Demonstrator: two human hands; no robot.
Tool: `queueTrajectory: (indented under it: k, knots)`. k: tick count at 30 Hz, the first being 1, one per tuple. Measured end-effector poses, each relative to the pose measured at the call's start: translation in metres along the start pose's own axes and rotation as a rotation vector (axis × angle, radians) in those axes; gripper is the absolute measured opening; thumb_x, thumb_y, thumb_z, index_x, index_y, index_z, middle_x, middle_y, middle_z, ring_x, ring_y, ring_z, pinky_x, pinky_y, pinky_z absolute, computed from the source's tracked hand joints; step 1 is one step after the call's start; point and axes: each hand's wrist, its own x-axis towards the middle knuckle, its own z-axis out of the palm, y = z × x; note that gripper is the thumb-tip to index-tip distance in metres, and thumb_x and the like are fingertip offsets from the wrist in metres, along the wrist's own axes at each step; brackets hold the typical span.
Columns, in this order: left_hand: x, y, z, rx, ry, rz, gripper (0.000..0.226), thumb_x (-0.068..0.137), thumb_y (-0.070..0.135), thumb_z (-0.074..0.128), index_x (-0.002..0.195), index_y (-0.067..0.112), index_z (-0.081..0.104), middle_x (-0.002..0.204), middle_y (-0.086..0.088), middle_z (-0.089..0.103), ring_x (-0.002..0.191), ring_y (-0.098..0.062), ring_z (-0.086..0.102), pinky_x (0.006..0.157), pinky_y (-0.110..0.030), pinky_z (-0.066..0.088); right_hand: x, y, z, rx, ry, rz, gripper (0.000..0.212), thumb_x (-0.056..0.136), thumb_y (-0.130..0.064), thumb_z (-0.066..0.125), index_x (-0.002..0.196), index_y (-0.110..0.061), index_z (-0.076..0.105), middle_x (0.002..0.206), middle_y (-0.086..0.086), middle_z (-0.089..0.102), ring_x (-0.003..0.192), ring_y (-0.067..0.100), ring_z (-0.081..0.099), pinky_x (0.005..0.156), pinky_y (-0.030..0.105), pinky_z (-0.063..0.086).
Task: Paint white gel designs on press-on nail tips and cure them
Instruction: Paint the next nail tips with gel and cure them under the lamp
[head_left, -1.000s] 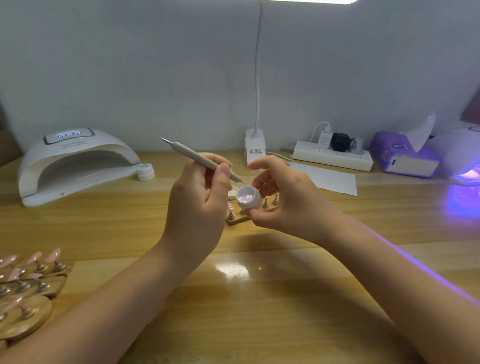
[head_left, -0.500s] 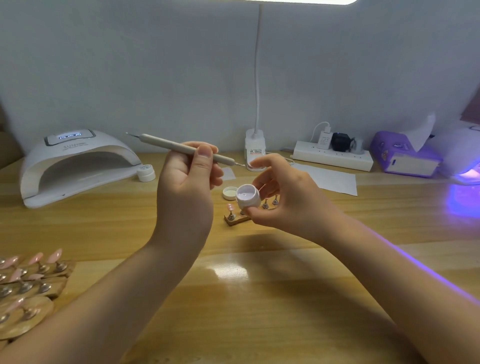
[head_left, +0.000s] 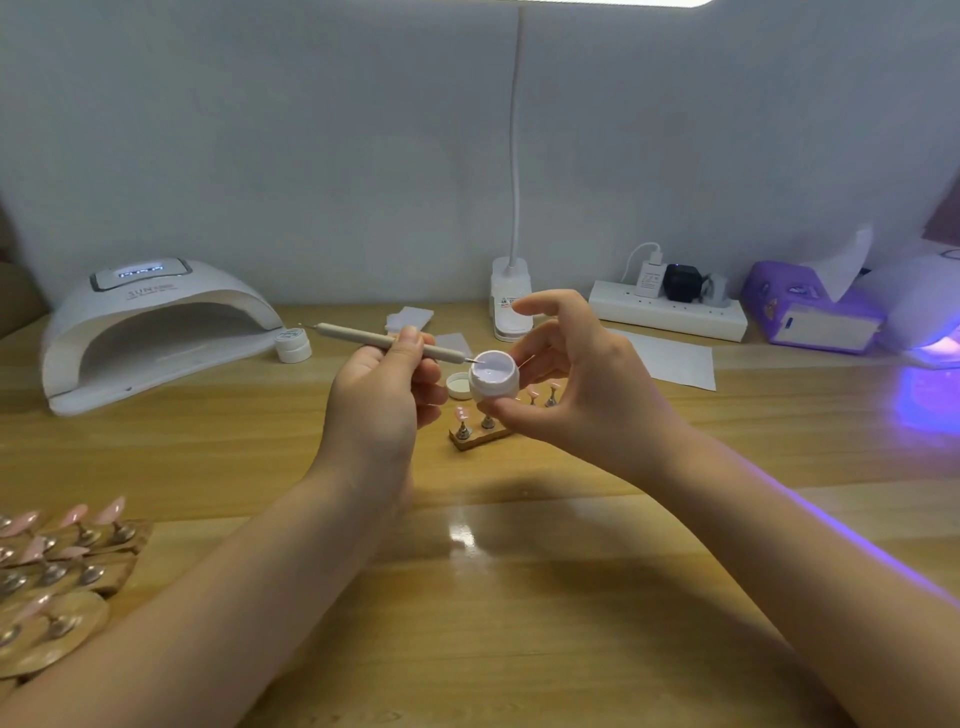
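This was a small nail-art workstation, likely a home or studio desk. A wooden worktop (head_left: 519, 623) stood against a plain pale wall. A white curing lamp (head_left: 150, 332) sat at its back left, another glowed violet at the right edge (head_left: 930, 332), and wooden stands of pink nail tips (head_left: 62, 561) crowded the left edge. A power strip (head_left: 667, 312) and desk-lamp base (head_left: 511, 304) lined the back.
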Motion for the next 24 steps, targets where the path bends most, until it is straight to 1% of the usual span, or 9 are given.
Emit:
queueTrajectory:
  k: [9, 15, 24]
  knots:
    - [0.0003, 0.0015, -0.0019, -0.002, 0.015, -0.022, 0.025, 0.101, 0.027, 0.046, 0.083, 0.019, 0.062, 0.055, 0.011, 0.055, 0.056, -0.009, 0.051, 0.059, -0.026, 0.040, -0.0004, 0.0006, -0.0016, 0.023, 0.029, 0.008, 0.074, 0.070, -0.036, 0.082, 0.128, -0.015, 0.042, 0.095, -0.006, 0.066, 0.082, 0.003, 0.065, 0.076, 0.022, 0.056]
    - [0.0002, 0.0026, -0.0018, -0.017, 0.019, -0.015, 0.026, 0.101, 0.027, 0.046, 0.082, 0.019, 0.062, 0.055, 0.011, 0.056, 0.057, -0.010, 0.051, 0.061, -0.027, 0.041, -0.0007, 0.0008, -0.0006, 0.026, 0.027, 0.007, 0.073, 0.070, -0.036, 0.082, 0.127, -0.015, 0.042, 0.095, -0.005, 0.066, 0.082, 0.005, 0.065, 0.075, 0.025, 0.057]
    - [0.0004, 0.0044, -0.0016, -0.051, 0.002, -0.050, 0.027, 0.101, 0.025, 0.045, 0.082, 0.019, 0.062, 0.054, 0.011, 0.056, 0.053, -0.007, 0.051, 0.060, -0.026, 0.040, -0.0008, 0.0007, -0.0013, 0.024, 0.040, 0.000, 0.071, 0.071, -0.035, 0.082, 0.126, -0.014, 0.043, 0.095, -0.005, 0.065, 0.082, 0.004, 0.065, 0.075, 0.025, 0.056]
